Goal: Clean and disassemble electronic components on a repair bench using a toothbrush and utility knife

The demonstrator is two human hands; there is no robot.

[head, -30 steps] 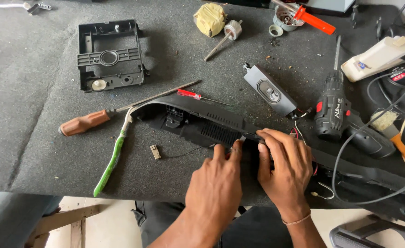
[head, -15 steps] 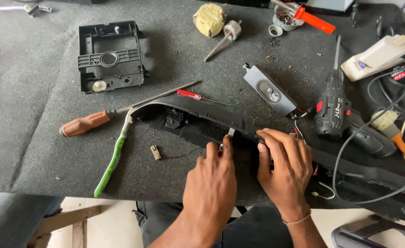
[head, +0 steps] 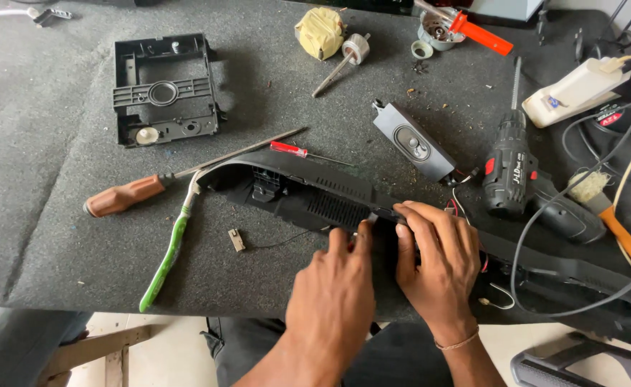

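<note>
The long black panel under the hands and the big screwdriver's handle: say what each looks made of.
The long black panel looks like moulded plastic with a matt finish: thin walls, slotted vents and clip tabs. The screwdriver handle is brown-orange and smooth with a slight sheen, probably plastic, possibly varnished wood. Its shaft looks like bare grey metal.

Both hands (head: 387,279) rest on the long panel (head: 308,197), screwdriver (head: 126,196) left, drill (head: 516,172) right, frame (head: 165,89) behind.

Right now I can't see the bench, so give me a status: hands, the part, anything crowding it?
Both hands, left and right, on the long black panel. Fingers pressing mid-panel. Drill and cables close at right.
</note>
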